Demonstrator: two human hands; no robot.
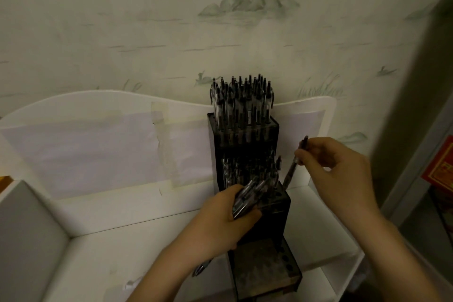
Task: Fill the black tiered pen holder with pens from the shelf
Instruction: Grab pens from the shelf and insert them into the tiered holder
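We see the black tiered plastic pen holder [247,154] standing on the white shelf [147,240] against its back panel, the top tier packed with upright pens. Our left hand [220,218] grips a bundle of dark clear-barrelled pens [247,195] over the middle tier. Our right hand [335,164] pinches a single dark pen [293,167], tilted, beside the holder.

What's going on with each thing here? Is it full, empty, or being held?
Top tier: packed with upright pens.
Middle tier: part full, some holes open on the right.
Bottom tier: holes empty.
Bundle of pens: gripped by the left hand.
Single pen: tilted, pinched by the right hand, tip near the middle tier.
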